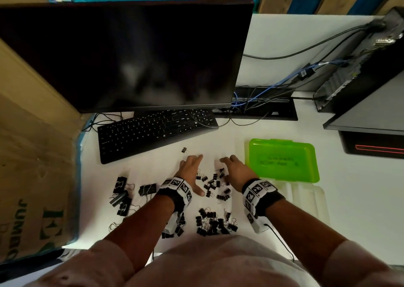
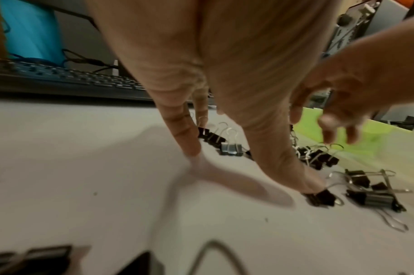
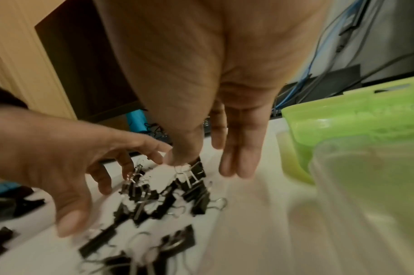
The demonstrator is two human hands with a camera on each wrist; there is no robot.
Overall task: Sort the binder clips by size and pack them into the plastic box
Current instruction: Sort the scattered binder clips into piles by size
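Observation:
Small black binder clips point(image 1: 213, 185) lie in a loose pile on the white desk between my hands. My left hand point(image 1: 196, 173) is spread flat over the pile's left side, and its thumb tip touches one small clip point(image 2: 320, 198). On the pile's right side my right hand point(image 1: 226, 169) has straight fingers, its thumb on a clip point(image 3: 197, 168). Neither hand holds anything. A medium clip pile point(image 1: 214, 223) lies nearer me, and large clips point(image 1: 122, 196) lie to the left. The plastic box stands open at the right, green lid point(image 1: 282, 160) behind clear base point(image 1: 306, 199).
A black keyboard point(image 1: 153, 131) and a dark monitor point(image 1: 131, 57) stand behind the clips. One stray clip point(image 1: 184, 149) lies by the keyboard's front edge. A cardboard carton point(image 1: 32, 155) walls the left side. Cables point(image 1: 262, 98) and a computer case point(image 1: 360, 68) fill the back right.

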